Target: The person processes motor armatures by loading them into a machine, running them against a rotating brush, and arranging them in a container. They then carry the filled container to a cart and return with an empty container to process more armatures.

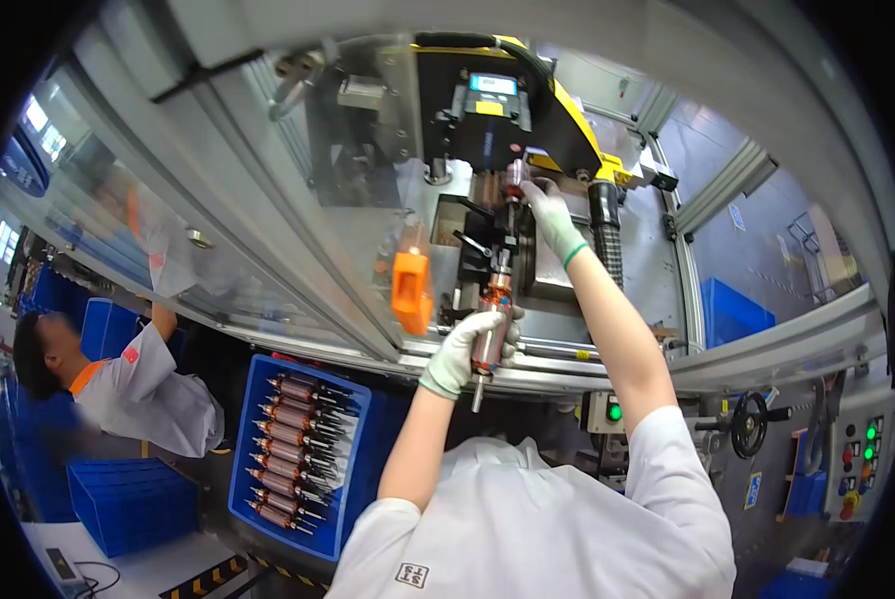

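Both my hands wear white gloves with green cuffs. My left hand (459,351) is wrapped round a motor armature (489,339), a copper-and-steel cylinder whose shaft points down toward me, at the machine's front edge. Farther in, my right hand (549,212) has its fingers closed at the side of a second armature (514,180), which sits in the machine's fixture. Its fingertips are partly hidden. A dark clamp fixture (475,250) with small levers stands between the two hands, on the left. Beside it is an orange plastic block (411,290).
A blue crate (353,469) of several armatures stands at left. Metal frame bars (557,364) surround the machine, with a yellow guard (572,120) and ribbed hose (605,225) inside. At right are a handwheel (749,424) and button panel (860,454). Another person (158,384) works at far left.
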{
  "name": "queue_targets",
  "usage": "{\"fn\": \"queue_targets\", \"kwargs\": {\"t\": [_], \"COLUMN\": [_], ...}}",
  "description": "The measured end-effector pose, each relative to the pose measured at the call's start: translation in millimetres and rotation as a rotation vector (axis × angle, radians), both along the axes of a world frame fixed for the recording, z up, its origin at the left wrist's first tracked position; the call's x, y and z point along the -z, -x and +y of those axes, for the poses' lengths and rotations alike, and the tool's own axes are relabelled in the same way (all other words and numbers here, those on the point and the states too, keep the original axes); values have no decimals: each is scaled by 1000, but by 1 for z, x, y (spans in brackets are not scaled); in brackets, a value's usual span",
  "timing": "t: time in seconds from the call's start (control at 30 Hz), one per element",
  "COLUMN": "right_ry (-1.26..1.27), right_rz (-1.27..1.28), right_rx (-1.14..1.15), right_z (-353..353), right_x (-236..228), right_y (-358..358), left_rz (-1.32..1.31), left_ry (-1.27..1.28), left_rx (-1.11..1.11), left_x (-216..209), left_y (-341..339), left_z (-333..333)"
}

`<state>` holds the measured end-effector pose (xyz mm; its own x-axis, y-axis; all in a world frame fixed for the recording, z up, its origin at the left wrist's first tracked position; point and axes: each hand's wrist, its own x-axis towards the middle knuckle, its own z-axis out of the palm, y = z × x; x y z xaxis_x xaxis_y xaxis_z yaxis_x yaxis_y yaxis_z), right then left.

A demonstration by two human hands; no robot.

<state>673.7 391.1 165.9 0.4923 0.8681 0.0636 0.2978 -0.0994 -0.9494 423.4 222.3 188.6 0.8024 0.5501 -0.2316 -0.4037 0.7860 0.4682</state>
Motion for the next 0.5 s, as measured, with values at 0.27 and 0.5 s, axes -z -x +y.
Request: {"fn": "queue_targets", "kwargs": {"t": [0.27,0.5], "right_ry": [258,226], "right_rz": [-164,-205], "right_rx": [73,-221], "right_z": [49,-26], "right_x": [-17,-78], "right_y": [29,34], "left_rz": [-27,-38], "left_ry": [0,27], "left_rx": [-17,-25], "left_x": [5,3], "left_y": [0,3], "left_z": [-1,-1]}}
